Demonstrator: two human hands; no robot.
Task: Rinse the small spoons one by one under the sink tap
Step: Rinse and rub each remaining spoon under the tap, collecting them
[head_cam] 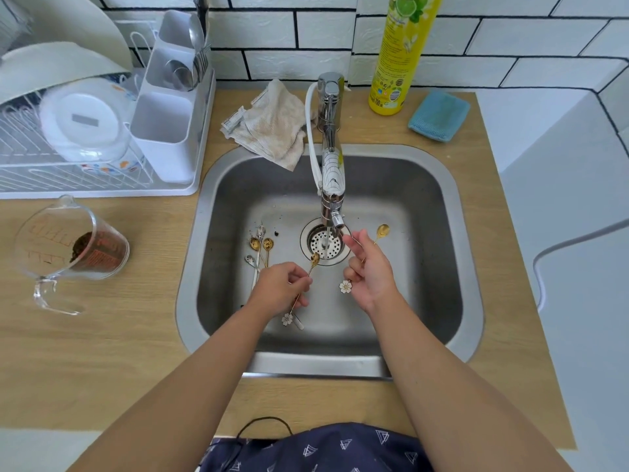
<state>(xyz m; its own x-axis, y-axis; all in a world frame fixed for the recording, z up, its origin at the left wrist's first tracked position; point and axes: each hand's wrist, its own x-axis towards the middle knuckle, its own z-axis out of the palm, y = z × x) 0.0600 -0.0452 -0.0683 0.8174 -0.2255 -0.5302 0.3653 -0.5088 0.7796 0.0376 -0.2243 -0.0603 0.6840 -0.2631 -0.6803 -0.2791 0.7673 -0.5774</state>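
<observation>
My left hand pinches the thin stem of a small gold spoon; its dirty bowl points toward the drain and a white flower charm hangs below my fingers. My right hand holds a second gold spoon with its bowl up to the right of the tap spout and a flower charm at its lower end. A thin stream of water runs from the spout onto the drain strainer. Several more dirty small spoons lie on the sink floor at the left.
The steel sink is set in a wooden counter. A beige cloth hangs over its back rim. A dish rack stands at the left, a glass measuring jug with brown grounds below it. A yellow bottle and blue sponge sit behind.
</observation>
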